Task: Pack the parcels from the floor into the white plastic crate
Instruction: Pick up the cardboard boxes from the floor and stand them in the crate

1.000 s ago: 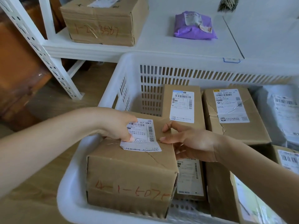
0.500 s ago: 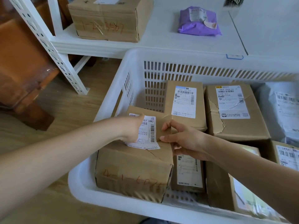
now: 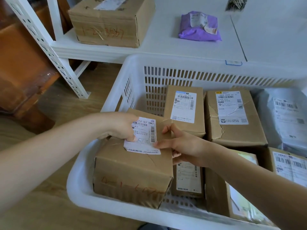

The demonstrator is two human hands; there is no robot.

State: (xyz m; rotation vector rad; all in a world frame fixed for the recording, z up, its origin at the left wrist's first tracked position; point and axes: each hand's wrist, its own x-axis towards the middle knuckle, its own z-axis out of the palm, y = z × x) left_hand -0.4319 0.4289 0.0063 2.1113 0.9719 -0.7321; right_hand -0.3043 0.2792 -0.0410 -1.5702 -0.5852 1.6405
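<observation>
Box (image 3: 132, 170) now sunk lower into crate (image 3: 78, 185), near-left corner, its base behind the rim; a second ago it rode higher. Left hand (image 3: 121, 127) grips its top left edge, fingers curled over the label. Right hand (image 3: 181, 145) pinches the right edge. Placement nearly done. Beyond, more parcels fill the crate.

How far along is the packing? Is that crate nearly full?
Several labelled parcels already lie in the white plastic crate. In hand: the left hand and right hand grip a cardboard box at its near-left corner. Left: the slotted bottom beside it shows; no floor parcels are in view.
</observation>
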